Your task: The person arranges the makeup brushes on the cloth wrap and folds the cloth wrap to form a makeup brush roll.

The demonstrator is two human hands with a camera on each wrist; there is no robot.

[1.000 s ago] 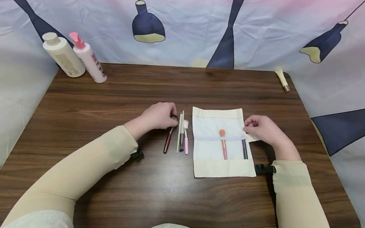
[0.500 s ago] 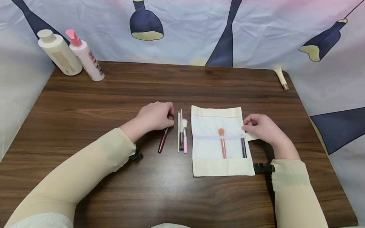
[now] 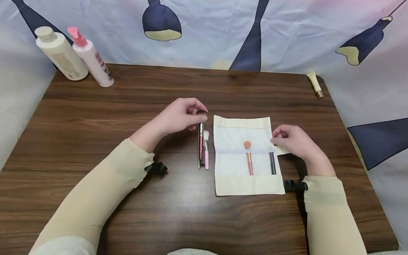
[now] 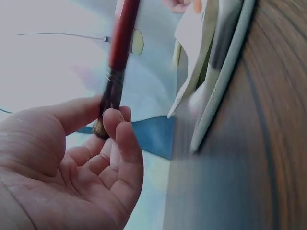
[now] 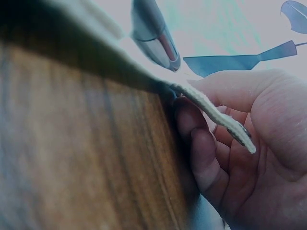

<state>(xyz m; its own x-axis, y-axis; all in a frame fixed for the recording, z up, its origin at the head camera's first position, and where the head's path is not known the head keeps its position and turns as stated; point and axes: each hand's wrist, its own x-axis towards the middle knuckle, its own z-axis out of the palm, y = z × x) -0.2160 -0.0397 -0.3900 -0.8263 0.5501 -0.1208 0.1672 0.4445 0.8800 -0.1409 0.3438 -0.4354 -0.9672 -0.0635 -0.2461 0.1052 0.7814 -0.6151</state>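
Note:
My left hand [image 3: 181, 116] pinches a dark red makeup brush [image 3: 201, 141] by its bristle end. In the left wrist view that brush [image 4: 124, 38] is off the table, its handle pointing away from the fingers. Beneath it lie a pink-handled brush [image 3: 206, 155] and pale slim brushes, partly covered in the head view. A cream cloth brush roll [image 3: 229, 166] is spread flat, with an orange-tipped brush [image 3: 247, 145] and a dark brush [image 3: 272, 163] under its elastic band. My right hand [image 3: 291, 140] pinches the roll's right edge; the right wrist view shows the cloth [image 5: 206, 105] between thumb and fingers.
Two white bottles, one with a cream cap [image 3: 62, 54] and one with a pink pump [image 3: 93, 64], stand at the back left of the wooden table [image 3: 131, 224]. A small cream tube [image 3: 314, 83] lies at the back right. Patterned cloth hangs behind.
My left hand first drew the red brush left, away from the others, then lifted it and brought it back right over the pale brushes. My right hand stays at the roll's edge.

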